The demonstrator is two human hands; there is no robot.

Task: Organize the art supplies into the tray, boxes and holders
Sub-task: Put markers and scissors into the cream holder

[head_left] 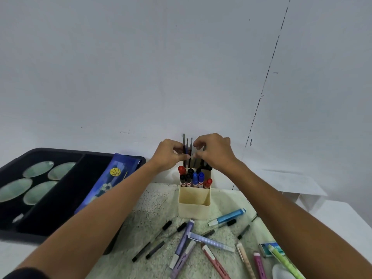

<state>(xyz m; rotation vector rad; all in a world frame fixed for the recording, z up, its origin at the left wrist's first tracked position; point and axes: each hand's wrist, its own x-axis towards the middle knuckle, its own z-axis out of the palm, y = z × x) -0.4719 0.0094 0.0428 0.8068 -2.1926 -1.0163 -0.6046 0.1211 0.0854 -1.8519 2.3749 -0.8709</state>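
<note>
A cream holder [194,202] stands at the back of the speckled mat [153,214], its front compartment bare and its middle one packed with red, black and blue markers [194,179]. Thin dark brushes [187,141] stick up from the rear section. My left hand [171,154] and my right hand [215,150] meet above the holder, and both pinch the brush handles between curled fingers. Loose pens [203,238] in purple, pink, blue and black lie scattered on the mat in front.
A black tray [60,224] at the left holds several pale oval palettes [39,169], and a blue pencil case [112,178] leans on its rim. A small eraser box [270,248] and a white dish [281,271] sit at the right. The wall rises just behind the holder.
</note>
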